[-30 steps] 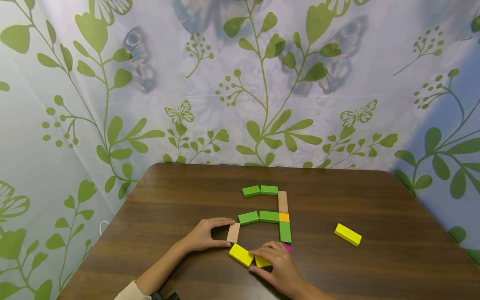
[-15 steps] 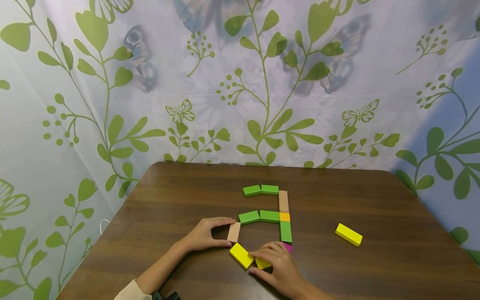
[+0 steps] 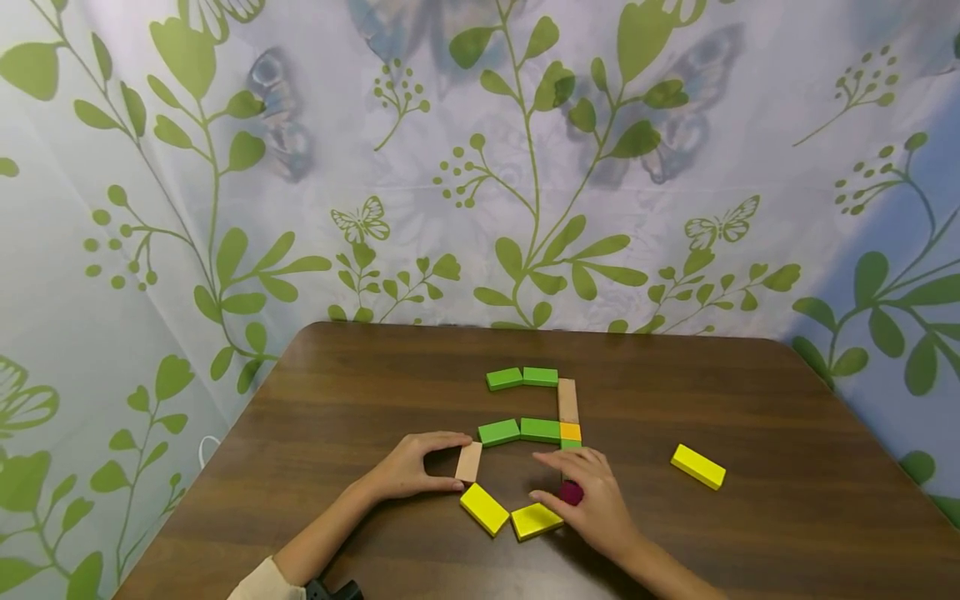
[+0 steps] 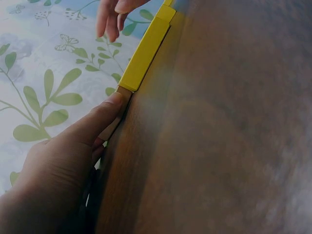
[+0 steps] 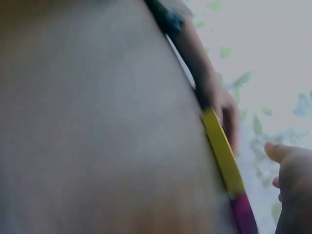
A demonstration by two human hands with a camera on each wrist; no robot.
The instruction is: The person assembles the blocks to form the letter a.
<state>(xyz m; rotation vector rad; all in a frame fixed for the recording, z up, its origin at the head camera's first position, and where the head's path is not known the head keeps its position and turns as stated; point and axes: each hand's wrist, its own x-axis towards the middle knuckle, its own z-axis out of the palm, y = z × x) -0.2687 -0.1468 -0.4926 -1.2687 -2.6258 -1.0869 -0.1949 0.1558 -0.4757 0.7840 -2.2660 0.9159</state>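
My left hand [image 3: 408,468] pinches a small plain wooden block [image 3: 469,462] by its two ends, thumb at the near end. In the left wrist view, the thumb presses against that block's edge, beside a yellow block [image 4: 146,56]. Two yellow blocks, the left one [image 3: 484,509] and the right one [image 3: 536,522], lie angled toward each other. Over the right side of the arrangement hovers my right hand [image 3: 600,507], fingers and thumb spread apart, holding nothing. It partly hides a magenta block [image 3: 571,492] and a green block [image 3: 571,444].
Green blocks form two short rows, one farther back [image 3: 522,378] and one in the middle [image 3: 520,432]. A plain wooden block [image 3: 567,401] and an orange block [image 3: 571,432] join them on the right. One loose yellow block [image 3: 698,467] lies off to the right on the brown table [image 3: 360,375].
My right hand has let go of the right yellow block and moved up and to the right, uncovering it. My left hand stays on the wooden block.
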